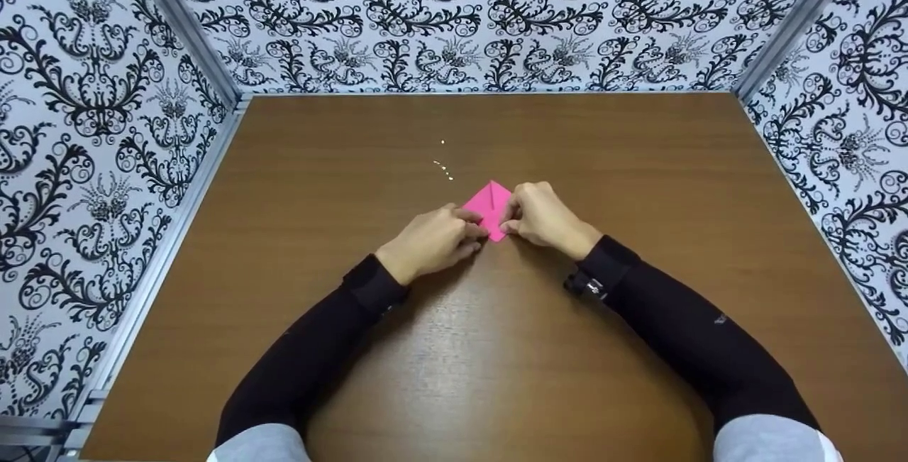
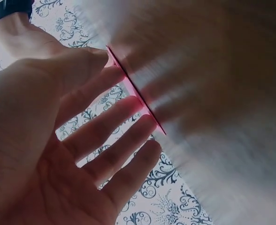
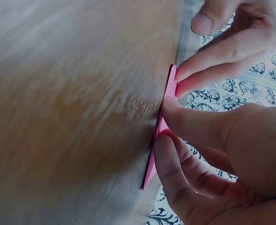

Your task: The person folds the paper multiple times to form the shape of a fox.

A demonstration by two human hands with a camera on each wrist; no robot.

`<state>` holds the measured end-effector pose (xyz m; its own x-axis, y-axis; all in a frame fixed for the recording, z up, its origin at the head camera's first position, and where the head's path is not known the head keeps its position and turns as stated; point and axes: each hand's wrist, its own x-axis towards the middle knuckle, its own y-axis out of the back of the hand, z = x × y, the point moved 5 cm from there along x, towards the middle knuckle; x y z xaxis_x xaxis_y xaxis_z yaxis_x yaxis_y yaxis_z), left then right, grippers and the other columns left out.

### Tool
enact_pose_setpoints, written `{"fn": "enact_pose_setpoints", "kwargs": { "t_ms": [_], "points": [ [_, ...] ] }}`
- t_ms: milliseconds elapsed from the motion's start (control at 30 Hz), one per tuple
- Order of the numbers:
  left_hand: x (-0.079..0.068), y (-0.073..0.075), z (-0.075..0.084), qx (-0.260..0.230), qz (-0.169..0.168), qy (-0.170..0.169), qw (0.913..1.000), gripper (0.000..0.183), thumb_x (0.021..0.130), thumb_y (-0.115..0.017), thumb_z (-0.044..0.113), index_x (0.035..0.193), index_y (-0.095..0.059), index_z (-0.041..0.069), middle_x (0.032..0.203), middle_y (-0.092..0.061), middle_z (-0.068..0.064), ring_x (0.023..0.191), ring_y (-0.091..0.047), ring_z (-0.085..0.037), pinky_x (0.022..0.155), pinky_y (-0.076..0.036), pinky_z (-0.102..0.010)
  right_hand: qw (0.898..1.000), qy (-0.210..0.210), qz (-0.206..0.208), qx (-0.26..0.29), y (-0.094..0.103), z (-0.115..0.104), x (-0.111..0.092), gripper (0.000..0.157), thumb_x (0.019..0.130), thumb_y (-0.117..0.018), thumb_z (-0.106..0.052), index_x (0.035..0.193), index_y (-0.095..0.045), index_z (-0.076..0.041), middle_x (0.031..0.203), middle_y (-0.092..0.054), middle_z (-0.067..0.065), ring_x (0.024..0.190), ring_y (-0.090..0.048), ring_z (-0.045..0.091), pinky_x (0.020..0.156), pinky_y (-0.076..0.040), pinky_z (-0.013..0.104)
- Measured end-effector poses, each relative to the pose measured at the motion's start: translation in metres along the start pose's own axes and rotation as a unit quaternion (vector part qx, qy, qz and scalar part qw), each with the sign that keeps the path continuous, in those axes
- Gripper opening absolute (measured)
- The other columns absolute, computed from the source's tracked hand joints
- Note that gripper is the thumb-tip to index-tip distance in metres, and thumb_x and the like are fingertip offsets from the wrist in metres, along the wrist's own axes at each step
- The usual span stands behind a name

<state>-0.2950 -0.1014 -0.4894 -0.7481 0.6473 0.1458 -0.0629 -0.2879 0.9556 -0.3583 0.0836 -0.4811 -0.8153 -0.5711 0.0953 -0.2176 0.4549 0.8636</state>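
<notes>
A small pink sheet of folded paper (image 1: 489, 197) lies flat on the brown table, one corner towards the back, with a fold line running down from that corner. My left hand (image 1: 438, 238) rests on its left side, the fingertips pressing the paper; in the left wrist view the fingers of this left hand (image 2: 114, 145) are nearly straight. From the right, my right hand (image 1: 545, 215) pinches the paper near its front right edge. The right wrist view shows the thumb and forefinger of that right hand (image 3: 208, 154) on a raised bit of the pink paper (image 3: 149, 171). Fingers hide part of both sides.
Several tiny white specks (image 1: 444, 168) lie on the table (image 1: 340, 150) behind and left of the paper. Patterned black-and-white panels (image 1: 440, 22) stand around the table's back and sides, joined by metal posts (image 1: 188, 29).
</notes>
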Motion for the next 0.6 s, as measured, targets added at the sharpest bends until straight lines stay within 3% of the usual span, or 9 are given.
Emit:
{"fn": "enact_pose_setpoints", "kwargs": {
  "t_ms": [167, 300, 600],
  "points": [
    [0.014, 0.006, 0.002, -0.016, 0.036, 0.001, 0.9992, 0.010, 0.106, -0.087, 0.016, 0.113, -0.092, 0.012, 0.118, -0.087, -0.011, 0.112, -0.082, -0.033, 0.098, -0.071, -0.046, 1.000, -0.001, 0.002, -0.004, -0.001, 0.001, -0.001, 0.008, 0.095, -0.098, -0.011, 0.090, -0.092, -0.009, 0.094, -0.085, 0.012, 0.083, -0.074, 0.026, 0.080, -0.062, 0.044],
    [0.026, 0.009, 0.001, -0.038, 0.060, 0.020, 0.9973, 0.007, 0.103, -0.091, 0.015, 0.102, -0.092, 0.009, 0.106, -0.086, -0.010, 0.102, -0.083, -0.028, 0.092, -0.071, -0.044, 1.000, 0.005, 0.004, -0.004, 0.000, 0.000, -0.002, 0.009, 0.094, -0.098, -0.011, 0.088, -0.092, -0.010, 0.092, -0.084, 0.011, 0.080, -0.070, 0.021, 0.076, -0.057, 0.037],
    [0.043, 0.003, -0.011, -0.084, 0.054, 0.093, 0.9906, 0.016, 0.096, -0.099, 0.023, 0.094, -0.092, 0.009, 0.084, -0.086, -0.007, 0.076, -0.071, -0.017, 0.075, -0.067, -0.043, 1.000, 0.002, 0.008, 0.002, 0.000, -0.001, -0.001, 0.009, 0.093, -0.097, -0.009, 0.086, -0.092, -0.012, 0.085, -0.086, 0.007, 0.075, -0.069, 0.018, 0.073, -0.054, 0.035]
  ]
}}
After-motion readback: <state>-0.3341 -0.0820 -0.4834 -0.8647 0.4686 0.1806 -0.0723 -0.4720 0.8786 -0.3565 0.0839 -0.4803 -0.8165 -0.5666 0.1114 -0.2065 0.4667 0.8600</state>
